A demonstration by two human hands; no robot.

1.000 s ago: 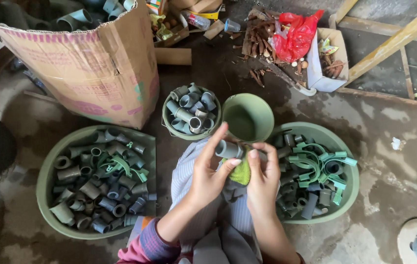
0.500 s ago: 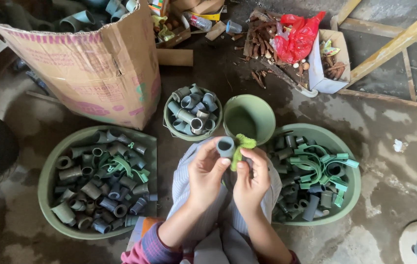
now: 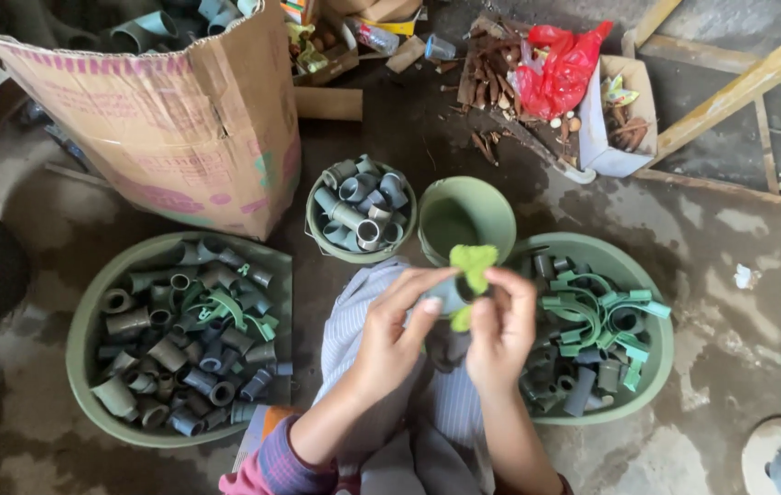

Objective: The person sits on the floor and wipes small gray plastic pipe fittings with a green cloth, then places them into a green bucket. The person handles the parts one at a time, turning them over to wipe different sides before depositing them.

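The left hand (image 3: 399, 335) curls its fingers (image 3: 413, 282) closed around a short grey pipe fitting (image 3: 450, 293), held above the person's lap between 2 large green basins. The right hand (image 3: 500, 330) pinches a crumpled light-green cloth (image 3: 471, 264) against the fitting's open end, thumb and fingertips pressed together on it. Just beyond stand an empty green bucket (image 3: 473, 211) and a small bucket of grey fittings (image 3: 358, 211).

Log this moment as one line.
left hand: grips short grey plastic pipe fitting | right hand: pinches light green cloth scrap at fitting | nearby: round green empty bowl
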